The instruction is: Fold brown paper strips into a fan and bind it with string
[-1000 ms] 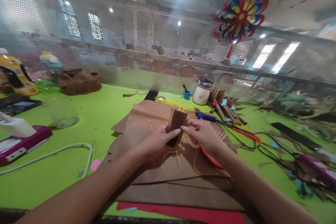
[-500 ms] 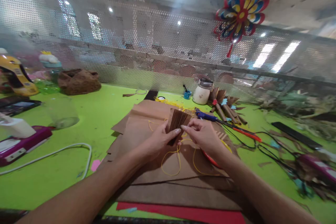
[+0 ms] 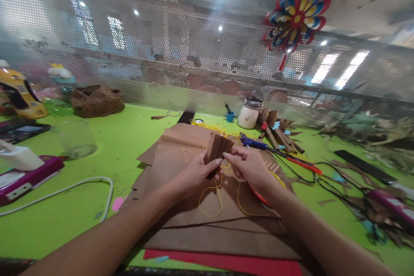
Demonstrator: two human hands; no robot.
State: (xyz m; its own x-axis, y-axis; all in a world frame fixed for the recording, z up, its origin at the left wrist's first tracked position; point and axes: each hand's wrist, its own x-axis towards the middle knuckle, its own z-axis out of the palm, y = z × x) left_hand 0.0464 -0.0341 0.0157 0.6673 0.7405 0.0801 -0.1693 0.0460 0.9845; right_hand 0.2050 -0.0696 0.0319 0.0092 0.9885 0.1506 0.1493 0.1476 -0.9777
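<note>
A pleated piece of brown paper (image 3: 220, 147) is held up above the brown sheets (image 3: 207, 233), its narrow folds spreading toward the top. My left hand (image 3: 203, 167) pinches its lower part, thumb across the front. The fingers of my right hand (image 3: 247, 164) are pinched together at its right edge, thumb and forefinger touching the pleats. A thin yellow thread (image 3: 210, 213) lies in loops on the sheets under both hands. Red-handled scissors, or a similar tool, (image 3: 260, 196) show partly beneath my right wrist.
A blue glue gun (image 3: 254, 142) and a red-orange tool (image 3: 304, 164) lie to the right, near black cables. Behind them are tied brown paper bundles (image 3: 281, 133) and a white jar (image 3: 249, 114). Leftward stand a clear plastic cup (image 3: 77, 140) and a purple power strip (image 3: 35, 179).
My right fingers have shifted slightly left and closed in on the pleats' edge. The pleated paper's right side is drawn in somewhat; my left hand stays nearly still.
</note>
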